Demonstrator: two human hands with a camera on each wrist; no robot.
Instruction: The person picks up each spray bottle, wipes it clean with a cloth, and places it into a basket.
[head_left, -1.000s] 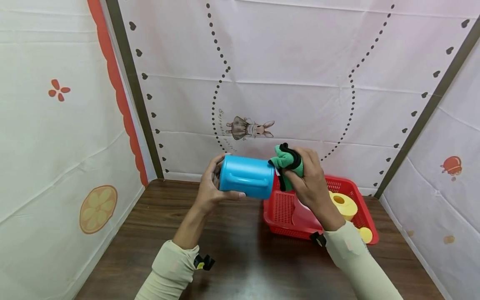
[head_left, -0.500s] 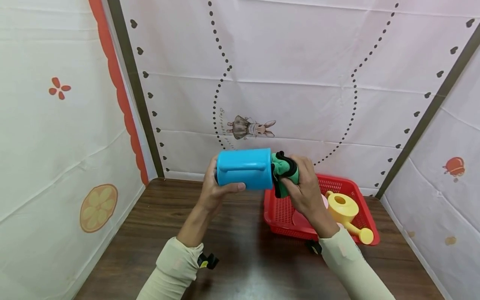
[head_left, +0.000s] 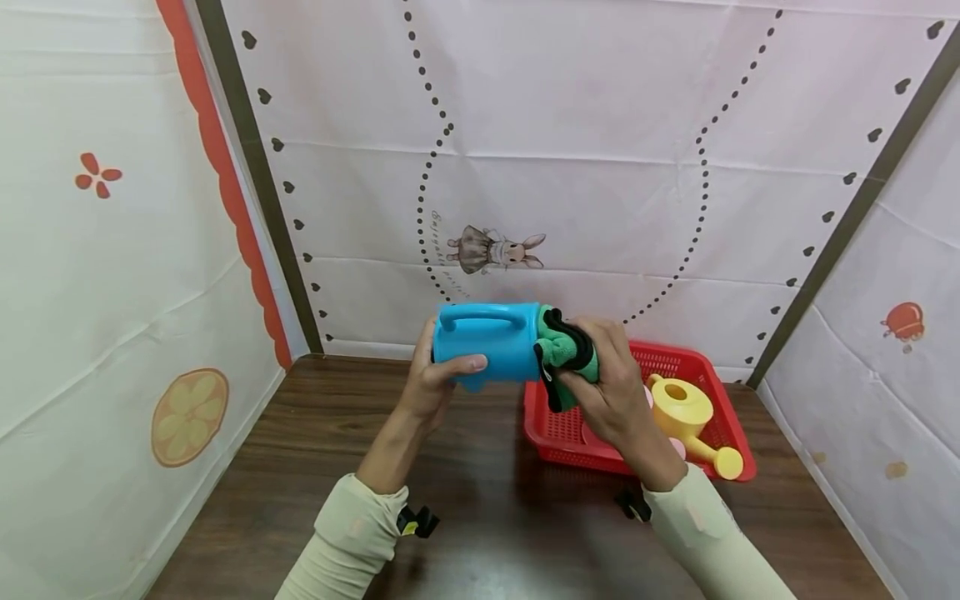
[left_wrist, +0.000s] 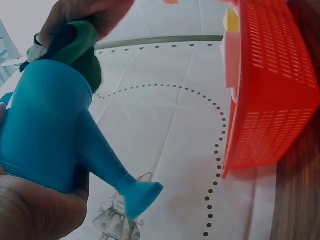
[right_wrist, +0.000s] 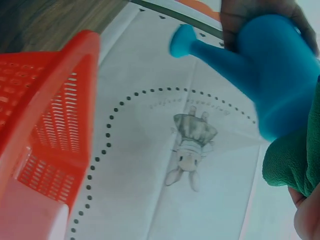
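A blue toy watering can (head_left: 491,346) lies on its side in the air above the table. My left hand (head_left: 431,379) grips its left end, thumb along the body. The can's handle faces up and toward me in the head view; its spout (left_wrist: 107,155) shows in the left wrist view, pointing away. My right hand (head_left: 611,379) holds a bunched green cloth (head_left: 564,354) with black edging. That cloth presses against the can's right end and covers it. In the right wrist view the green cloth (right_wrist: 295,160) overlaps the can's rim.
A red perforated basket (head_left: 551,429) stands at the back right, behind my right forearm. Inside it lie a yellow toy watering can (head_left: 682,408) and pink items, partly hidden. The dark wooden table (head_left: 480,517) ends at printed cloth walls on the back and sides.
The blue watering can has rolled in my left hand, so its handle has moved upward. The green cloth has shifted from the can's upper right edge onto its right end.
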